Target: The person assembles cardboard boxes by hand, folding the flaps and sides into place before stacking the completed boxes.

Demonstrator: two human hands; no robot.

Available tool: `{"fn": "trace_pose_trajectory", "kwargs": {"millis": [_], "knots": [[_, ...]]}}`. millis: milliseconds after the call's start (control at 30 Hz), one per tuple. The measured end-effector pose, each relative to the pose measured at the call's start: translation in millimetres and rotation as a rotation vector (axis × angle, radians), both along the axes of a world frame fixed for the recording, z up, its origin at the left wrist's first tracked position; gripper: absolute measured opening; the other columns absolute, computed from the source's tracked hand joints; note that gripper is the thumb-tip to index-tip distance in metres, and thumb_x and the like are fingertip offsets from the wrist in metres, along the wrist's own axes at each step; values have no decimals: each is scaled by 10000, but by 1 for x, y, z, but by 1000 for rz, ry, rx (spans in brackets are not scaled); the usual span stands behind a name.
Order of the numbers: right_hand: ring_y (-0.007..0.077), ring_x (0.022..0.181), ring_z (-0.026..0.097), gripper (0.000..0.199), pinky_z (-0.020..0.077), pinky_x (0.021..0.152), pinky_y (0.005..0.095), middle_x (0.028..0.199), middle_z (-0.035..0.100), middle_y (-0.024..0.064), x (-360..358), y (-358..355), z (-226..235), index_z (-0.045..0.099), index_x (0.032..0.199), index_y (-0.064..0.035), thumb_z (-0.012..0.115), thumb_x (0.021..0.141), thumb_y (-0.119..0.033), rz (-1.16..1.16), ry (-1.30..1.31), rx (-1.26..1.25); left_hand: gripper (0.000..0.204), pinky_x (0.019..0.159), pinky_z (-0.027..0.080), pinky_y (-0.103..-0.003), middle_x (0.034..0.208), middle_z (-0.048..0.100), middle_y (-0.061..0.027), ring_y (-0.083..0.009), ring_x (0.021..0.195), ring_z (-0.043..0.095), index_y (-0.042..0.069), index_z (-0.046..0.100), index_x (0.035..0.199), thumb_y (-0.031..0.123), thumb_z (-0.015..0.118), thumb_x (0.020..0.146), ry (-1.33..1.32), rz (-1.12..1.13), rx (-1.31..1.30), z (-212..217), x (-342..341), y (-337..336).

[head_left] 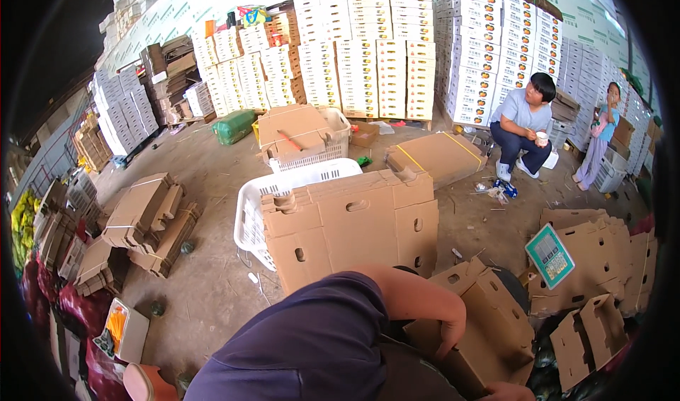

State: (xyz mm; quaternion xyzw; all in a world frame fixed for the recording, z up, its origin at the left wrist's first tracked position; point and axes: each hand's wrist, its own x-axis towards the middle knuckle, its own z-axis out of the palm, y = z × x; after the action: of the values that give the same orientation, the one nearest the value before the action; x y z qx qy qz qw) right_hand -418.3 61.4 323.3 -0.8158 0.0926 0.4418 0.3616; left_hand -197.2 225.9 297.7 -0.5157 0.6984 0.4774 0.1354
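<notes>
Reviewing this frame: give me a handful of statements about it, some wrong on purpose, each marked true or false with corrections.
1. The left hand is at a brown cardboard box. True.
2. The right hand is wholly in view. False: only part of it shows at the lower edge.
3. Upright brown cardboard partly hides a white plastic crate. True.
4. The person in the light top and dark trousers is standing upright. False: that person is low down, knees bent, holding a white cup.
5. A green and white keypad panel is on the right side of the picture. True.
</notes>
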Motion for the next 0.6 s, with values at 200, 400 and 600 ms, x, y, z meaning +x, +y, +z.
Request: {"fn": "trace_pose_trajectory", "kwargs": {"millis": [200, 400, 600], "knots": [[235, 839, 569, 347, 447, 731, 365, 921, 622, 148, -24, -50, -95, 573, 1057, 30, 603, 789, -189, -75, 4, 256, 401, 823, 397, -427, 975, 603, -205, -360, 933, 551, 13, 598, 989, 355, 541, 786, 62, -1, 3, -11, 0, -10], [266, 895, 590, 440, 469, 751, 332, 987, 613, 157, -53, -11, 25, 586, 1099, -73, 612, 763, -357, 10, -249, -40, 411, 736, 448, -446, 948, 605, -210, -388, 883, 560, 4, 600, 958, 368, 561, 770, -50, -135, -172, 5, -5, -35], [297, 764, 579, 188, 464, 616, 397, 801, 584, 95, -74, 2, 15, 553, 901, -111, 593, 750, -216, -188, -891, -594, 501, 944, 352, -399, 1211, 458, -189, -341, 1130, 432, 10, 448, 1190, 167, 636, 753, 28, 643, -1079, 29, 29, 46]]}}
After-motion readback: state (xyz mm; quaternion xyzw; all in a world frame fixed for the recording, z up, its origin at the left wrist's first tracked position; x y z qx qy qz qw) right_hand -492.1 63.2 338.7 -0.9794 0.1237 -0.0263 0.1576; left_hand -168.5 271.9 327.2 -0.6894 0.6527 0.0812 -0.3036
